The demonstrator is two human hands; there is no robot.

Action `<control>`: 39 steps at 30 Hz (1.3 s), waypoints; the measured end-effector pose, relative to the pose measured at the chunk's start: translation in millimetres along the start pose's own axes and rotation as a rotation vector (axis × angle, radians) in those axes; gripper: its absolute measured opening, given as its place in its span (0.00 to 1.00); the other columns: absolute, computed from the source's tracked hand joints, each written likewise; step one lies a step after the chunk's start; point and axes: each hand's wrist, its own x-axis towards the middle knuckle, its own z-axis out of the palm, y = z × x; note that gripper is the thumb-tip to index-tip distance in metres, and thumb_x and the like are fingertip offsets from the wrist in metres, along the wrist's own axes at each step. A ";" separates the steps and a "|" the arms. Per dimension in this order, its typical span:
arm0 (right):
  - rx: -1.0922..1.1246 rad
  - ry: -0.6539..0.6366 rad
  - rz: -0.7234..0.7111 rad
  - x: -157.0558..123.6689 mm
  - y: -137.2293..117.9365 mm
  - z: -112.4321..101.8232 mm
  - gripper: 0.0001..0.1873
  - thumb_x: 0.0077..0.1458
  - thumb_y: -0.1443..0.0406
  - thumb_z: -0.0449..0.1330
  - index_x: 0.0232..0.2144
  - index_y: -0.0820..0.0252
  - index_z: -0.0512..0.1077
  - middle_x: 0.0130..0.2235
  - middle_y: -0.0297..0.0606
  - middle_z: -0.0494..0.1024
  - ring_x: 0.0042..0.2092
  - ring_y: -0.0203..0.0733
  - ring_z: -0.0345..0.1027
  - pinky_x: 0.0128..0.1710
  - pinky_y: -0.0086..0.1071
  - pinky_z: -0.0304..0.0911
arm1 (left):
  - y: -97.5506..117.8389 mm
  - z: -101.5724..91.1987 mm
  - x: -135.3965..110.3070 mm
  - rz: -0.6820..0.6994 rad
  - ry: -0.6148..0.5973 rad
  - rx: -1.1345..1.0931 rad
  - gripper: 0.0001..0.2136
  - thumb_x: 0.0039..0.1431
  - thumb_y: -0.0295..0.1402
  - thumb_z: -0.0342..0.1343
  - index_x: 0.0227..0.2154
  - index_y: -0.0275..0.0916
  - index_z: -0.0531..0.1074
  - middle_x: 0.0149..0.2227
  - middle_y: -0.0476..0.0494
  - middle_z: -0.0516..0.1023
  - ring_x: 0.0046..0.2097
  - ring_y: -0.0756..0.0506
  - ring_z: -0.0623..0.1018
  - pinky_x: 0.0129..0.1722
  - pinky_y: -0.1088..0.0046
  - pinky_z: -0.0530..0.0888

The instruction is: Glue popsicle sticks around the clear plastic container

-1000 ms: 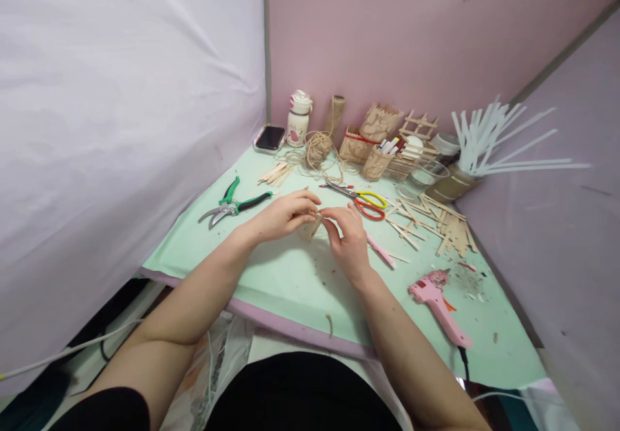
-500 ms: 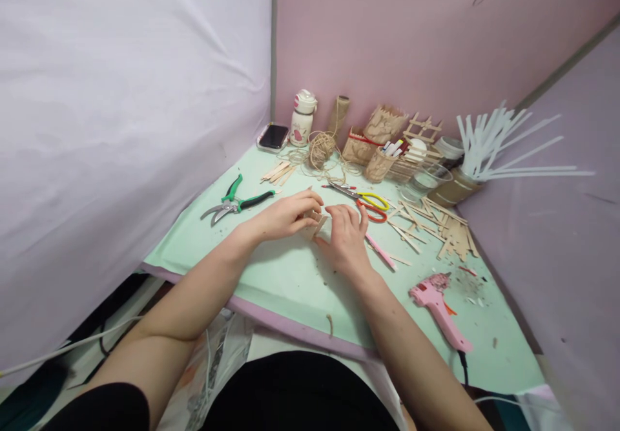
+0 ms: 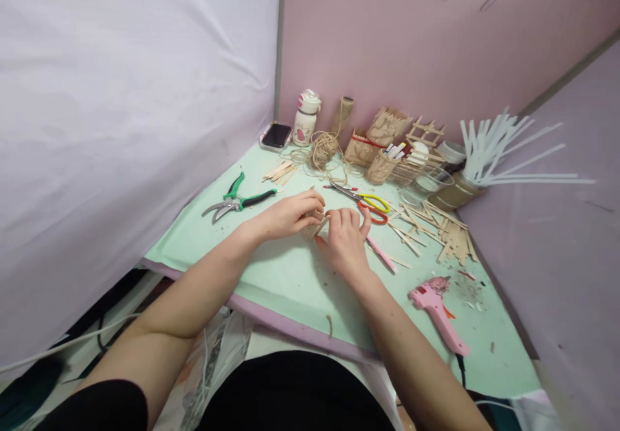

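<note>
Between my two hands, low over the middle of the table, is a small piece made of pale wooden craft sticks (image 3: pixel 320 226). My left hand (image 3: pixel 298 213) grips it from the left with bent fingers. From the right, my right hand (image 3: pixel 345 237) pinches its edge, thumb below and fingers above. The fingers hide much of the piece. Just beyond my right hand lie scissors (image 3: pixel 365 199) with yellow and red handles. A pink pen-like stick (image 3: pixel 381 254) rests beside that hand. Green-and-black pruning shears (image 3: pixel 235 203) lie spread left of my left hand.
At right lies a pink glue gun (image 3: pixel 440 311) with its cord off the front edge. Loose craft sticks (image 3: pixel 453 237) are piled behind it. Along the back stand a bottle (image 3: pixel 305 121), a twine ball (image 3: pixel 323 150), a marker cup (image 3: pixel 382 168), a clear cup (image 3: pixel 423 185) and white glue sticks (image 3: pixel 489 150).
The whole view has shifted slightly. Both hands stay around the craft-stick piece, with my right fingers a little closer to its upper edge.
</note>
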 end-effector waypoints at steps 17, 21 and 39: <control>-0.054 -0.065 0.068 5.3 -7.1 -7.8 0.10 0.57 0.66 0.60 0.41 0.62 0.68 0.43 0.48 0.73 0.50 0.56 0.62 0.60 0.57 0.44 | -0.1 1.7 -1.2 -0.020 0.020 0.001 0.04 0.61 0.30 0.52 0.36 0.37 0.71 0.47 0.39 0.72 0.47 0.45 0.74 0.48 0.69 0.70; -0.045 -0.083 0.066 7.4 -6.6 -8.3 0.09 0.58 0.66 0.59 0.42 0.62 0.68 0.44 0.48 0.73 0.50 0.56 0.62 0.59 0.57 0.44 | -0.8 2.1 -1.2 -0.013 0.024 -0.008 0.05 0.61 0.30 0.52 0.37 0.37 0.71 0.46 0.39 0.73 0.46 0.45 0.74 0.47 0.68 0.71; 0.138 -0.172 0.084 17.4 4.6 -11.4 0.03 0.59 0.63 0.59 0.34 0.56 0.72 0.41 0.41 0.77 0.51 0.54 0.63 0.57 0.58 0.45 | 13.9 -19.9 23.7 -0.026 -0.204 0.198 0.05 0.53 0.27 0.56 0.27 0.37 0.77 0.28 0.47 0.77 0.31 0.49 0.73 0.34 0.74 0.66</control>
